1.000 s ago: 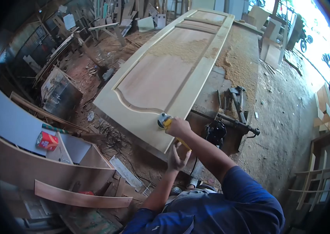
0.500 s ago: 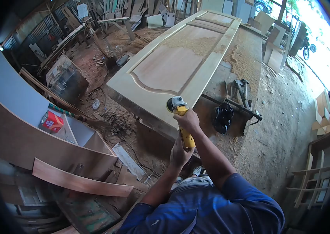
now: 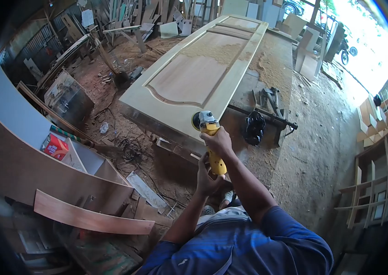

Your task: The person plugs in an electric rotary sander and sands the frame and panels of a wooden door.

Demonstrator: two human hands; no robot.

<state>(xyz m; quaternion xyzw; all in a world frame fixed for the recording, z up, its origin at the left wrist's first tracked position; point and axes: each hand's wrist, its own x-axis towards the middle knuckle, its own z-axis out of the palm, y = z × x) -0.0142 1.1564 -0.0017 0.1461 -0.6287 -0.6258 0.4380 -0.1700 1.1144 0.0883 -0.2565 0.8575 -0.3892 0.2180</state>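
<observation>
A yellow angle grinder (image 3: pixel 217 164) with a round dark disc (image 3: pixel 196 120) is at the near end of a pale wooden door panel (image 3: pixel 171 107). My right hand (image 3: pixel 218 140) is wrapped round the front of the grinder's body, just behind its metal head. Lower down, my left hand (image 3: pixel 207 180) holds the rear end from the left and below, its fingers partly hidden by the tool. The disc is over the door's near right corner; whether it touches the wood I cannot tell. Sawdust (image 3: pixel 212 51) lies across the door's middle.
Right of the door, a metal clamp (image 3: pixel 272 114) and a black plastic bag (image 3: pixel 253 128) lie on the workbench (image 3: pixel 279 68). Cables (image 3: pixel 130 151) tangle on the floor at left, near a curved wooden board (image 3: pixel 93 215). Wooden frames (image 3: pixel 373 183) stand at right.
My view has shifted, so the door and bench appear farther left. The grinder's head has moved slightly nearer the door's right edge, and my left hand's grip looks looser around the rear end.
</observation>
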